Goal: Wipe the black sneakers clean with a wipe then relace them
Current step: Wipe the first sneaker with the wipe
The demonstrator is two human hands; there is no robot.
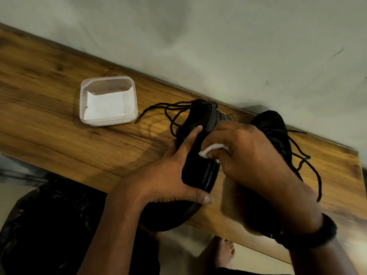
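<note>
We see a black sneaker (195,170) held up over the near edge of the wooden table (49,92), about in the middle. It is tipped on its side, and the dark edge of its sole faces right. Its black laces (158,106) are loose. They spill out to the far left and lie on the table.

The left hand (168,181) holds this sneaker. Its fingers wrap round the left side, one finger lies straight up along the shoe, and the thumb hooks round the near end.

The right hand (248,155) comes in from the right. Its fingers are curled tight round a small white wipe (209,151), and the wipe is pressed on the side of the sneaker, just by the sole. A black band (311,233) sits on that wrist.

The other sneaker (272,126) lies on the table to the right, partly hidden behind the right hand. Its laces are loose too.

To the far left stands a clear box (83,104) with white wipes (107,106) inside. Near us, on the left and lower than the table, is a black bag (49,225).
</note>
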